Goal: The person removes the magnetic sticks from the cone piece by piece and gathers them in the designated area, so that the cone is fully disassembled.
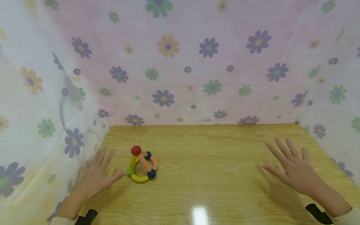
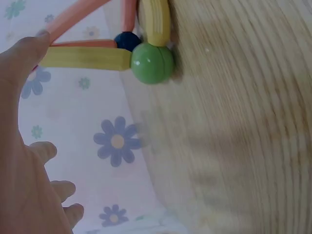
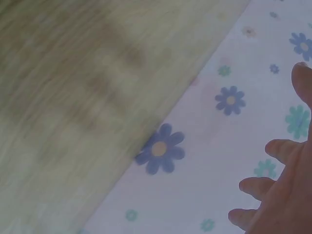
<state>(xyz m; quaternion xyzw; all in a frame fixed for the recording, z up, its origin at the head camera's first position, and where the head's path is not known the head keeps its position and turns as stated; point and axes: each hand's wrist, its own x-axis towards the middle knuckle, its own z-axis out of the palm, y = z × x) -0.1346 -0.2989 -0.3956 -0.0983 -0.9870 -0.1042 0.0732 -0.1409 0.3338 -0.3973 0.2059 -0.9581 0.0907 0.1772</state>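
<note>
A small frame built from toy rods and balls stands on the wooden table at the left. It has a red ball (image 1: 136, 150) on top, a green ball (image 2: 152, 63), dark blue balls (image 1: 151, 173), straight yellow and orange rods (image 1: 144, 162) and curved pieces (image 1: 139, 178) along its base. My left hand (image 1: 97, 175) hovers just left of the frame with fingers spread, its thumb pointing at the green ball; it grips nothing. Far to the right, my right hand (image 1: 298, 170) is held above the table, fingers spread, with nothing in it.
The wood-grain table (image 1: 208, 159) is bounded by a flowered cloth (image 1: 191, 62) at the back and on both sides. Its left side wall (image 1: 56, 125) stands close to my left hand. A bright light reflection lies at the table's front middle.
</note>
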